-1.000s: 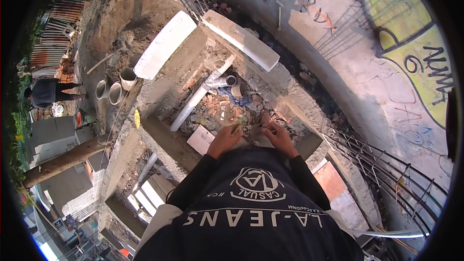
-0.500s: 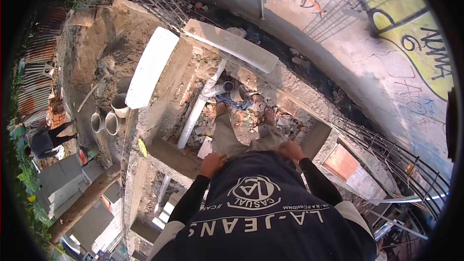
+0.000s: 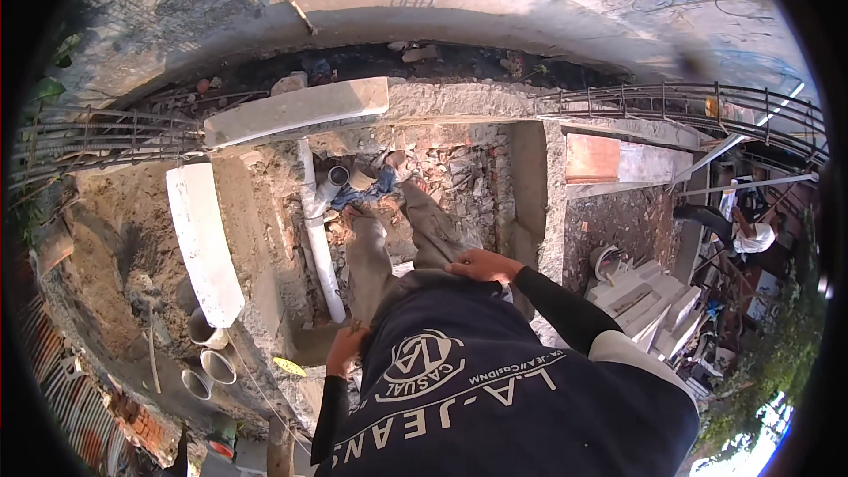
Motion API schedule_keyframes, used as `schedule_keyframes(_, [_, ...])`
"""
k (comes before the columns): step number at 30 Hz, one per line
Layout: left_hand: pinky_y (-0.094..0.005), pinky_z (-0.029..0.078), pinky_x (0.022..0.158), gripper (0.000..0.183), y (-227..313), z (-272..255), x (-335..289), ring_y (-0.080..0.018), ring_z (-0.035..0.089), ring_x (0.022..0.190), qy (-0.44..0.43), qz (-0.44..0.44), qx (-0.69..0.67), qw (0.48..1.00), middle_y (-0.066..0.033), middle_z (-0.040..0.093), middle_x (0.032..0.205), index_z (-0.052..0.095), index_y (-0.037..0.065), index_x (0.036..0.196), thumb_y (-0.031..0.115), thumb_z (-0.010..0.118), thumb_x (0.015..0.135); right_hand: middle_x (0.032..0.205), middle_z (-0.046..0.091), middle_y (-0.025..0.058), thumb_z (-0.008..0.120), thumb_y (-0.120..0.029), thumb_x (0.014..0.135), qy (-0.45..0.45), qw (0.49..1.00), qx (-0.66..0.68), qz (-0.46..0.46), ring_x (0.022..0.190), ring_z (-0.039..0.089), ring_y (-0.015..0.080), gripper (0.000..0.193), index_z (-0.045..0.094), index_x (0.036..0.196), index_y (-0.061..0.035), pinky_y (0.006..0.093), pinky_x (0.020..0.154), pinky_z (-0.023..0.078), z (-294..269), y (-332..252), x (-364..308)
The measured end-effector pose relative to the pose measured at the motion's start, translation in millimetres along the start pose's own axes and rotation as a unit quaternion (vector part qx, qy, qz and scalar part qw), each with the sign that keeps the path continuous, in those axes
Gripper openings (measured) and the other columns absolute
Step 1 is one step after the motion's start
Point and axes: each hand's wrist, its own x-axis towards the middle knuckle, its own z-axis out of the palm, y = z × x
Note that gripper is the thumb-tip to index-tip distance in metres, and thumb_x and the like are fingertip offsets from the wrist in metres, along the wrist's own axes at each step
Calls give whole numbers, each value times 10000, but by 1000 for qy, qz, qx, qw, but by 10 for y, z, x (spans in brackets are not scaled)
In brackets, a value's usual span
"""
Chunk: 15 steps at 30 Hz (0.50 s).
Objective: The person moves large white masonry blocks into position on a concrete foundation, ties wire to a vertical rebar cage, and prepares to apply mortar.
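My right hand (image 3: 484,265) is closed at the front of my grey-brown trousers (image 3: 439,234), its fingers curled into the cloth near the hip. On the other side my left hand (image 3: 347,351) grips the trousers at the left hip, just beside the hem of my dark shirt (image 3: 495,389). Part of its fingers is hidden against the cloth. My bare feet stand on rubble inside a concrete-edged pit. Beside them a white plastic pipe (image 3: 320,243) runs along the pit, with an open grey pipe end (image 3: 336,177) and a blue cloth (image 3: 378,190) nearby.
Pale slabs (image 3: 205,247) rest on the pit's left and far edges. Several buckets (image 3: 218,367) stand at lower left. Rebar cages (image 3: 671,102) run along the far side below a graffitied wall (image 3: 495,0). Stacked blocks (image 3: 649,296) and another person (image 3: 751,234) are at right.
My view has swung right, bringing the stacked blocks and the person there into sight. My feet have shifted in the pit. Both hands stay at the trousers.
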Motion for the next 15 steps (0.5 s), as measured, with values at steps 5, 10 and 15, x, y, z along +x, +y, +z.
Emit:
schedule_keyframes(5, [-290, 352, 483, 255, 517, -159, -131, -82, 492, 507, -3, -319, -187, 929, 44, 529, 617, 643, 95, 754, 229, 660, 971, 889, 726, 197, 599, -542, 988, -138, 986, -30, -85, 801, 692, 301, 538, 744, 1085, -33, 448, 760, 520, 333, 253, 426])
schedule_keyframes(10, [-269, 391, 551, 161, 906, -63, -541, -81, 536, 597, -52, -348, -212, 912, 28, 597, 717, 684, 74, 880, 207, 659, 967, 944, 740, 209, 583, -524, 984, -194, 964, -159, -91, 877, 705, 408, 514, 737, 1057, -39, 498, 785, 526, 517, 94, 343])
schedule_keyframes(15, [-255, 431, 613, 181, 681, 15, -718, -79, 588, 690, -91, -356, -236, 899, 8, 668, 813, 724, 41, 1045, 196, 673, 968, 954, 748, 196, 596, -494, 963, -281, 938, -120, -160, 896, 712, 408, 460, 746, 1034, -65, 499, 788, 538, 585, 344, 641])
